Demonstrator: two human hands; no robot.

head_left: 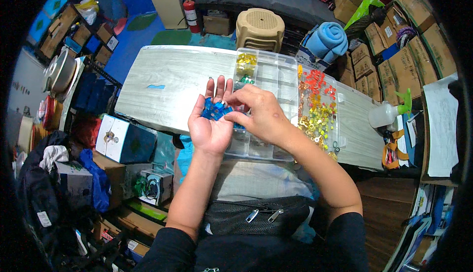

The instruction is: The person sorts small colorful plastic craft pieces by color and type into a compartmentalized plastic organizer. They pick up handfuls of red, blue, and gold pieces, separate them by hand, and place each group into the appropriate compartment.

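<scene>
My left hand (209, 136) is palm up and cupped, with a heap of small shiny blue beads (216, 110) in it. Over that palm, my right hand (261, 114) reaches in from the right, thumb and fingers bent together at the heap's edge. Whatever its fingertips pinch is too small to make out. Beneath both hands lies a clear plastic compartment box (287, 77). Yellow pieces (246, 62) fill its far left compartment, and green pieces (247, 79) lie in the one nearer me. More blue ones show partly behind my right hand.
Right of the box, a clear tray (336, 119) holds red, orange and yellow pieces. Both stand on a pale wood-grain table (172, 75). A spray bottle (387, 114) stands at the table's right end. Beyond the table are stacked beige stools (259, 28) and a rolled blue towel (327, 40).
</scene>
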